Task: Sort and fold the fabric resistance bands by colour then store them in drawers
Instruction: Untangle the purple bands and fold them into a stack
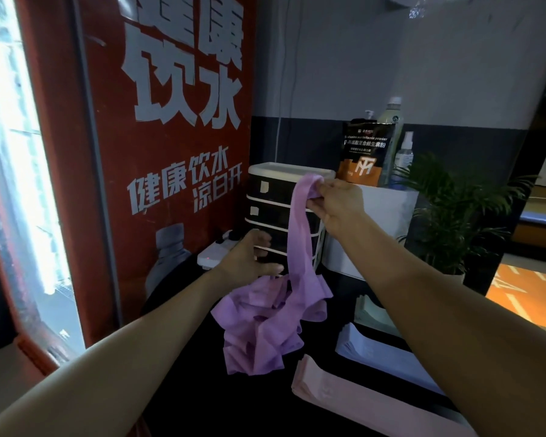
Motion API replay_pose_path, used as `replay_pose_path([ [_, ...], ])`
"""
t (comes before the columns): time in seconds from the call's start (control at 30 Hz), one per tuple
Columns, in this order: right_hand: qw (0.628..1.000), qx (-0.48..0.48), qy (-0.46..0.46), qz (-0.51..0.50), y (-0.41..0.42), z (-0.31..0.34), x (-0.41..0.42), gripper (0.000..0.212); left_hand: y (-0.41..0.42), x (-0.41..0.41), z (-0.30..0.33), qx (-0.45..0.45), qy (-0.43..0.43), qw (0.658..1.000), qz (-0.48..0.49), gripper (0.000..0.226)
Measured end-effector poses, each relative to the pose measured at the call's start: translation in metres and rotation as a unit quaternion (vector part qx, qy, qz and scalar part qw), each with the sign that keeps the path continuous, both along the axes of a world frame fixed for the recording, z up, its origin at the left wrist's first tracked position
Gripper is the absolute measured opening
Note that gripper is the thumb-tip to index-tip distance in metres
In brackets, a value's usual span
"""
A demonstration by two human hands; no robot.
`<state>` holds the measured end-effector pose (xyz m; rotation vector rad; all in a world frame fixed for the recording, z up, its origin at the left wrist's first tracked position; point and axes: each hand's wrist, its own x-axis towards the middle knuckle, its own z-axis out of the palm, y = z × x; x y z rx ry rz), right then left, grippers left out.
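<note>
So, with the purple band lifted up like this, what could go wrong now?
The right hand pinches only the purple band's top, so it may slip. Its tail runs into the crumpled purple pile, which could drag along and disturb the folded pink stack. The left hand partly blocks the drawer unit.

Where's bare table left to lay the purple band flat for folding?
Best patch: dark table near the front edge, between the purple band heap and the left forearm, left of the pink stack. Crowded on the right: pink stack, pale blue stack and greenish stack sit side by side. The back is blocked by the drawer unit and power strip.
</note>
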<state>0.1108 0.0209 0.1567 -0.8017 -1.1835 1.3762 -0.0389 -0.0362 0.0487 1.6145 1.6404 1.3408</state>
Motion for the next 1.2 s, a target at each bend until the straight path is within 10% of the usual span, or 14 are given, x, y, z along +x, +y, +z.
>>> replay_pose_path([
  [0.27,0.999,-0.017,0.041,-0.006,0.002,-0.003,0.011,0.011,0.019,0.027,-0.045,-0.095,0.036,0.995,0.003,0.022],
  [0.37,0.999,-0.036,0.026,-0.019,0.004,-0.025,0.016,0.008,0.016,0.033,-0.068,-0.182,0.092,0.978,-0.038,0.043],
  [0.53,0.997,-0.048,-0.024,-0.050,0.016,-0.073,0.027,0.015,0.010,0.033,-0.105,-0.174,0.359,0.913,-0.085,0.029],
  [0.9,0.984,-0.073,-0.125,-0.101,0.031,-0.108,0.050,0.020,0.033,0.007,-0.033,0.008,-0.051,0.993,0.102,0.018],
  [1.03,0.984,-0.070,-0.133,-0.097,0.032,-0.111,0.050,0.017,0.034,-0.017,-0.022,0.035,-0.050,0.984,0.170,0.020],
  [1.2,0.979,-0.057,-0.167,-0.099,0.030,-0.108,0.047,0.020,0.037,-0.033,-0.045,-0.111,0.194,0.963,0.149,0.047],
])
